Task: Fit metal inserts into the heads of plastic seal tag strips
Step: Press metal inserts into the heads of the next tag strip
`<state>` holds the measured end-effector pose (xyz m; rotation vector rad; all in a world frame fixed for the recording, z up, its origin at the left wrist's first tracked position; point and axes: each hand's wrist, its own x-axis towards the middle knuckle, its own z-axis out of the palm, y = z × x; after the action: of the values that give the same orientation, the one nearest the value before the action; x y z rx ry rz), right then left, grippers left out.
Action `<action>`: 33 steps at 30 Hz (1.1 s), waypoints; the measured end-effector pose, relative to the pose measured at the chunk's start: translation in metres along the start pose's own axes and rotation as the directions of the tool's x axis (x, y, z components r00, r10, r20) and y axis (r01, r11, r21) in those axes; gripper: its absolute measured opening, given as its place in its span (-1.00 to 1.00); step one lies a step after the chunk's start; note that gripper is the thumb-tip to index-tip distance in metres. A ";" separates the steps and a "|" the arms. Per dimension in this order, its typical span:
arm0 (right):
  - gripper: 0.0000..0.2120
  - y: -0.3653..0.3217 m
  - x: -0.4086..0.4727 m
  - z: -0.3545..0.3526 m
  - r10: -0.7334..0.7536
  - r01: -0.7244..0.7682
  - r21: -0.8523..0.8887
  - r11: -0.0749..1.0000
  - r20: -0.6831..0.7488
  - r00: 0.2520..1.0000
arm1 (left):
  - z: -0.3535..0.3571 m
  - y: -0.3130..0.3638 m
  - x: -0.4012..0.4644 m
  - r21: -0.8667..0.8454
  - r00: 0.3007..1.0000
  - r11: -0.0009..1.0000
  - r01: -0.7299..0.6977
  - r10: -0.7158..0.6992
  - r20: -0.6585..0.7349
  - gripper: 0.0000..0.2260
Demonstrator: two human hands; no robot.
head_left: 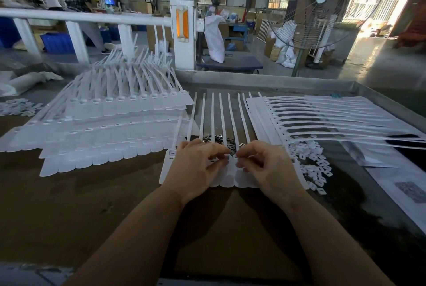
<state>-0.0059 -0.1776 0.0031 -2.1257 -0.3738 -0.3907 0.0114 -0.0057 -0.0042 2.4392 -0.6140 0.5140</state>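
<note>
Here both hands (230, 161) touch flat, scalloped white strips (228, 179).

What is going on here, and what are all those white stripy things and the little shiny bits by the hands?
This one picture comes from a camera worn on a person's head, looking down at their own two hands. No machine is working here. The left hand and right hand rest on a sheet of white plastic seal strips lying on the brown table. Their long thin tails point away. Just behind the fingers lies a small heap of shiny metal inserts. The fingertips meet at the strip heads and seem to pinch something tiny there, probably an insert, but it is too small to be sure. On the left are stacks of more strips, on the right another sheet and a scatter of small white plastic pieces.
</note>
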 end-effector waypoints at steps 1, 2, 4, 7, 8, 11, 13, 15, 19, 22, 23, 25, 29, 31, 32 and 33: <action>-0.79 -0.001 0.000 0.000 -0.009 0.009 0.006 1.000 0.006 1.000 | 0.000 0.000 0.000 -0.017 1.000 1.000 -0.002 0.002 0.014 -0.81; -0.78 -0.001 0.000 0.000 -0.018 0.018 0.011 1.000 0.015 1.000 | -0.001 0.001 0.000 -0.036 1.000 0.999 -0.007 0.008 0.024 -0.82; -0.79 -0.002 0.000 0.001 -0.036 0.035 0.021 0.999 0.037 0.999 | -0.002 0.001 0.001 -0.072 0.999 0.997 -0.016 0.019 0.046 -0.84; -0.85 -0.002 0.000 0.003 -0.041 0.039 0.039 0.998 0.063 0.997 | -0.003 0.002 0.001 -0.116 0.997 0.993 -0.020 0.029 0.077 -0.85; -0.87 -0.002 0.000 0.003 -0.039 0.035 0.048 0.998 0.067 0.997 | -0.004 0.002 0.002 -0.128 0.997 0.992 -0.016 0.026 0.075 -0.85; -0.88 -0.002 0.000 0.003 -0.031 0.025 0.080 0.996 0.075 0.997 | -0.004 0.002 0.001 -0.178 0.998 0.984 0.009 0.002 0.064 -0.87; -0.89 -0.003 -0.001 0.003 -0.039 0.032 0.086 0.996 0.073 0.997 | -0.005 0.002 0.001 -0.227 0.998 0.974 0.025 -0.010 0.067 -0.88; -0.88 -0.004 -0.001 0.003 -0.029 0.022 0.102 0.995 0.069 0.997 | -0.006 0.002 0.000 -0.308 0.997 0.950 0.047 -0.025 0.076 -0.90; -0.81 -0.006 -0.002 0.002 -0.011 0.001 0.132 0.991 0.072 0.997 | -0.007 0.004 0.000 -0.390 0.993 0.917 0.089 -0.050 0.108 -0.90; -0.83 -0.007 -0.003 0.003 -0.017 0.006 0.134 0.991 0.079 0.997 | -0.007 0.004 0.000 -0.374 0.990 0.920 0.114 -0.073 0.121 -0.88; -0.84 -0.006 -0.003 0.003 -0.019 0.009 0.120 0.993 0.078 0.997 | -0.006 0.004 0.001 -0.367 0.989 0.922 0.123 -0.082 0.126 -0.87; -0.85 -0.005 -0.003 0.004 -0.015 0.011 0.065 0.998 0.050 0.999 | -0.005 0.002 0.000 -0.356 0.988 0.924 0.137 -0.102 0.115 -0.84; -0.87 -0.002 -0.002 0.003 -0.035 0.035 -0.074 0.997 0.001 0.999 | -0.005 0.002 0.000 -0.345 0.988 0.926 0.155 -0.143 0.059 -0.81; -0.88 -0.002 -0.003 0.004 -0.051 0.049 -0.121 0.991 -0.009 0.999 | -0.005 0.000 -0.001 -0.362 0.983 0.916 0.174 -0.182 0.013 -0.84; -0.89 -0.001 -0.003 0.004 -0.053 0.051 -0.128 0.990 -0.013 0.999 | -0.004 0.000 -0.001 -0.379 0.977 0.905 0.192 -0.213 -0.016 -0.85; -0.89 -0.001 -0.003 0.004 -0.055 0.053 -0.133 0.990 -0.015 0.998 | -0.004 -0.001 -0.001 -0.395 0.969 0.895 0.208 -0.245 -0.045 -0.85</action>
<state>-0.0088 -0.1740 0.0006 -2.2430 -0.4049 -0.4782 0.0102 -0.0022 -0.0019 2.0606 -0.3445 0.3673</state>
